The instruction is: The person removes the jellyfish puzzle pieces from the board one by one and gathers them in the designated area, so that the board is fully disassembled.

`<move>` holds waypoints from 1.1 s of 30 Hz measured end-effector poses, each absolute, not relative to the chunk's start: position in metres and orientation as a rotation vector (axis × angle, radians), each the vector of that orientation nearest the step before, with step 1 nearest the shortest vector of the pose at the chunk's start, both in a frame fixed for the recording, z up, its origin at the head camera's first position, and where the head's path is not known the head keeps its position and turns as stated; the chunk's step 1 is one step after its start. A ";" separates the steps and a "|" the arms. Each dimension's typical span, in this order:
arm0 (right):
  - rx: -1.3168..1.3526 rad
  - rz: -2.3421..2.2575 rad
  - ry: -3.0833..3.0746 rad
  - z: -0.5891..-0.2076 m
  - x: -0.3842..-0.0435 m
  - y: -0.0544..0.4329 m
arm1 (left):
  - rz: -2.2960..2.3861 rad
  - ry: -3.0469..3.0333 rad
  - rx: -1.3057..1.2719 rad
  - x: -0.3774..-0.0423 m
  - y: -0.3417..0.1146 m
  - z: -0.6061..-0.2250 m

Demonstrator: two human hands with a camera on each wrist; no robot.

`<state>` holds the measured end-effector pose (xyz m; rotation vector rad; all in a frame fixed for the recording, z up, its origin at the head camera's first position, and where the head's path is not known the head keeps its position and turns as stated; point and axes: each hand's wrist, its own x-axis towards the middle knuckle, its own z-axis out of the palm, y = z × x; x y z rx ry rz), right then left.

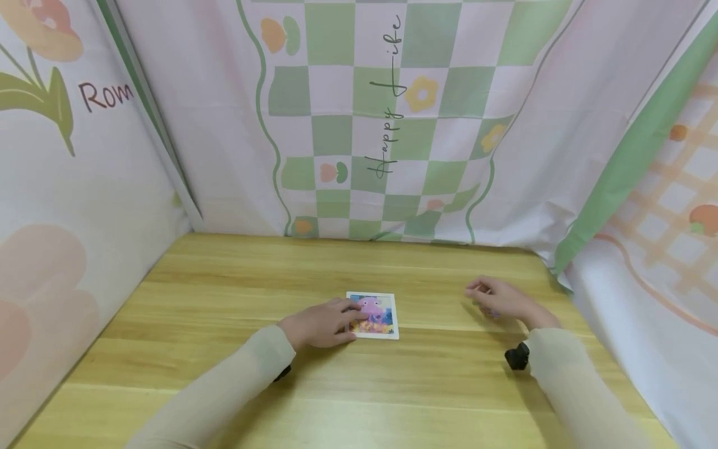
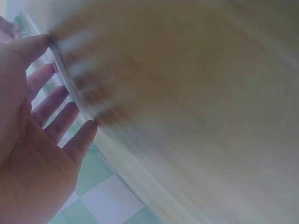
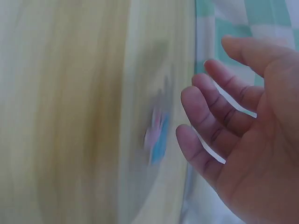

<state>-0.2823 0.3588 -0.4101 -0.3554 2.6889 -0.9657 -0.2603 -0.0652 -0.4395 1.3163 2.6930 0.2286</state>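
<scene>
A square picture board (image 1: 387, 319) with a white border lies on the table, showing a pink cartoon figure over blue and yellow. My left hand (image 1: 322, 323) rests on its left side, fingers spread across the picture and thumb at the lower left edge. In the left wrist view, the fingertips (image 2: 84, 135) touch along the board's thin edge. To the right, my right hand (image 1: 505, 299) hovers above the table with loosely bent fingers and nothing in them. Beneath it lies a small pink-and-blue piece (image 3: 159, 140), blurred, with an uneven outline.
The wooden table (image 1: 224, 274) ends at a hanging checkered cloth (image 1: 376, 137) at the back. Printed cloths also hang at the left (image 1: 73, 218) and right (image 1: 662, 237) sides. Dark wrist cameras, one seen below the right sleeve (image 1: 572, 368), sit close over the tabletop.
</scene>
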 end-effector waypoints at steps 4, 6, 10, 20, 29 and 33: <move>-0.413 -0.909 2.714 -0.408 -0.288 0.338 | 0.234 2.692 1.319 -0.260 -0.065 -0.439; -0.455 -0.887 2.724 -0.409 -0.291 0.327 | 0.230 2.691 1.317 -0.259 -0.065 -0.439; -0.533 -0.870 2.729 -0.413 -0.298 0.301 | 0.212 2.700 1.314 -0.258 -0.066 -0.438; -0.663 -0.896 2.654 -0.416 -0.307 0.234 | 0.205 2.702 1.300 -0.254 -0.066 -0.437; -0.754 -0.886 2.612 -0.424 -0.311 0.199 | 0.194 2.703 1.308 -0.255 -0.065 -0.437; -0.802 -0.878 2.616 -0.425 -0.311 0.192 | 0.179 2.710 1.310 -0.256 -0.065 -0.439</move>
